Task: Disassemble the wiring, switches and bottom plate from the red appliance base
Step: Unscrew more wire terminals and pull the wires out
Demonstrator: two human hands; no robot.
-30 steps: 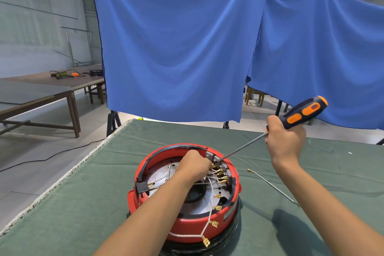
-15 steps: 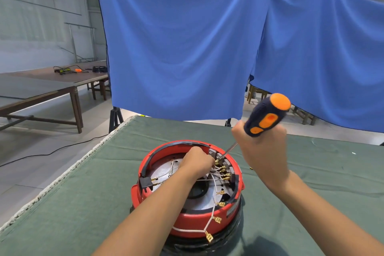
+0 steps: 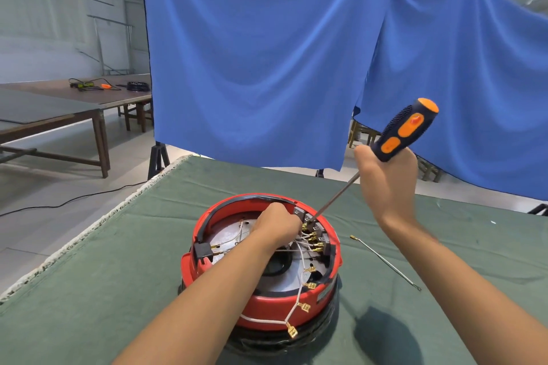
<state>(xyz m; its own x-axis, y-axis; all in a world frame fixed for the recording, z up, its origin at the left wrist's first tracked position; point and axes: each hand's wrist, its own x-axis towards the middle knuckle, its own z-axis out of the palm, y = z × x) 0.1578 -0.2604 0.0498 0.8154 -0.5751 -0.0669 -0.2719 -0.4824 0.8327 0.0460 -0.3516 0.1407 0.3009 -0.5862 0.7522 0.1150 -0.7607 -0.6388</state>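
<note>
We take the red appliance base [image 3: 261, 299] as our landmark: it sits upside down on the green cloth [image 3: 89, 290] of the work table, directly in front of us, with its open underside facing up.

Nearest to us, loose white wires [image 3: 292, 310] with brass spade terminals hang over the near rim of the base, so part of the wiring looks already unplugged. Inside the base, our left hand [image 3: 277, 225] is curled over the wire bundle beside the far-right rim; we cannot see the fingertips, so we judge it is gripping wires but cannot tell exactly which. Just to its right, along the rim, sits the row of black switches [image 3: 318, 235] with brass terminals plugged into them.

Our right hand [image 3: 388, 184] is wrapped around the lower handle of the black-and-orange screwdriver [image 3: 404, 130], up and to the right of the base. Its shaft slants down to the far end of the switch row. We judge the step in hand is freeing a switch or its terminal there. The next move calls for a steady, small lever or turn at the tip while the left hand holds the wires clear.

On the cloth right of the base lies a thin metal rod [image 3: 385, 262]. Beyond the base hang blue drapes [image 3: 261, 62]; far left stand brown tables [image 3: 59, 109] on a pale floor.
</note>
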